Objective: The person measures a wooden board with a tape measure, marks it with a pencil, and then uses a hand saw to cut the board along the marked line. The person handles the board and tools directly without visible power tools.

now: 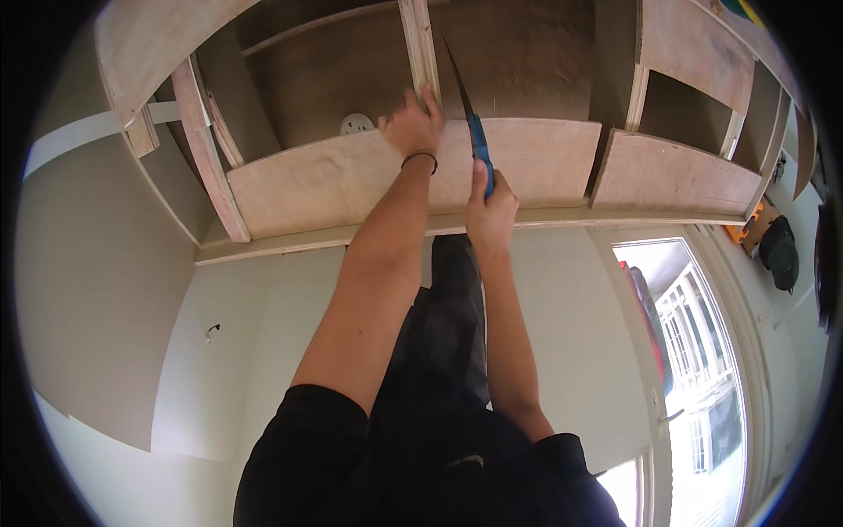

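Overhead, my right hand (489,211) is wrapped shut around the blue handle of a hand saw (479,145), whose thin dark blade runs up and away past the front panel (351,180) of an unfinished plywood cabinet (676,171) into the open compartment behind it. My left hand (413,127) lies just left of the blade, fingers spread and pressed flat on the upper edge of that panel at the foot of a pale vertical divider (420,48); it braces there and clasps nothing. I judge the saw light and rigid along its length, though so thin a blade would flex sideways if twisted; the moulded handle is the only safe place to grip, and the toothed edge passes close to my left fingers. The plywood looks stiff, dry and rough, not slippery, and thin enough to splinter at a cut edge. A round white fitting (356,123) sits inside the compartment to the left. Below the cabinet runs a pale wall (114,290), bare but for a small mark. At right stands a white-framed window or glazed door (702,351) with bright daylight, and a dark bag (779,250) hangs near an orange object, too small to identify, at far right.
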Tool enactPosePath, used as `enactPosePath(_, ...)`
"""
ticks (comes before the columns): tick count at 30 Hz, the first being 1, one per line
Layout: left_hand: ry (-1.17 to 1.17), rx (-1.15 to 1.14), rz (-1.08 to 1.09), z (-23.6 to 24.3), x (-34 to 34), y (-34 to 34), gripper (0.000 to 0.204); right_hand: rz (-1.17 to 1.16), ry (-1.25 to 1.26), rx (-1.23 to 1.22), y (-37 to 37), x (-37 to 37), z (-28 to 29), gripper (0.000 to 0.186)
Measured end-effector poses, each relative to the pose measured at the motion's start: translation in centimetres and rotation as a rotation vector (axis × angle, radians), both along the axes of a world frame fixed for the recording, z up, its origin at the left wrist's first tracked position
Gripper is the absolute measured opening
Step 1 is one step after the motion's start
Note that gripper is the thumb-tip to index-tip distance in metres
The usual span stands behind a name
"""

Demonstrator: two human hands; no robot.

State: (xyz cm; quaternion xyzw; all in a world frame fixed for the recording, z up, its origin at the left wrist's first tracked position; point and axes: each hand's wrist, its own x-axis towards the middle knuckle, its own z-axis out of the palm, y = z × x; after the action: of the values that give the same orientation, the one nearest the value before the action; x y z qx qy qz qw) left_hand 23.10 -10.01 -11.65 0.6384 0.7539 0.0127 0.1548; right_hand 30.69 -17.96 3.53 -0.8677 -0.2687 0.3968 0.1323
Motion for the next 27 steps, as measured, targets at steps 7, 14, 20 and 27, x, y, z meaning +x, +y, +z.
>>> enactPosePath(7,-0.043,-0.083,0.024,-0.2,0.0,0.0,0.043,-0.148,0.122,-0.075,-7.3,-1.2,11.5,0.039)
enactPosePath(14,-0.035,-0.074,0.014,-0.2,0.1,-0.1,0.044,0.006,0.019,-0.083,2.0,0.2,-1.5,0.05)
enactPosePath(20,-0.029,-0.033,0.006,0.1,0.2,0.3,0.046,-0.098,0.058,-0.034,-4.3,-0.9,6.2,0.042)
enactPosePath(27,-0.007,-0.025,0.017,-0.3,0.2,-0.2,0.046,-0.076,0.097,-0.171,-3.2,-0.8,9.0,0.036)
